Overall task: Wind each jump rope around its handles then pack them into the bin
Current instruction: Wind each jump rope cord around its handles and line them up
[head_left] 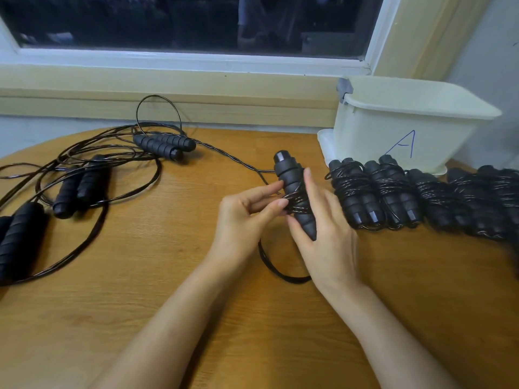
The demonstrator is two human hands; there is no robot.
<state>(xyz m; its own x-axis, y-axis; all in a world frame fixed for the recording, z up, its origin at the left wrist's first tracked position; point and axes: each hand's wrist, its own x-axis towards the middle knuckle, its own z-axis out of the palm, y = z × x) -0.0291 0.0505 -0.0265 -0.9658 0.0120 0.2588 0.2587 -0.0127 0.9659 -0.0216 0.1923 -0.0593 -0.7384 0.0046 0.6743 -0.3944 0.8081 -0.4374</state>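
Two hands: right hand (325,228) grips black ribbed foam handles (289,175) as a spool, mid wooden worktop (168,276); left hand (241,217) pinches thin black cord (297,204), laying wraps.
Cream plastic bin (398,127): far right corner, within reach.

I get a single wide-angle view from a camera worn on the head, facing forward and down across the worktop (140,290), close above the left hand (247,220) and right hand (328,242), the window (196,23) along the top edge
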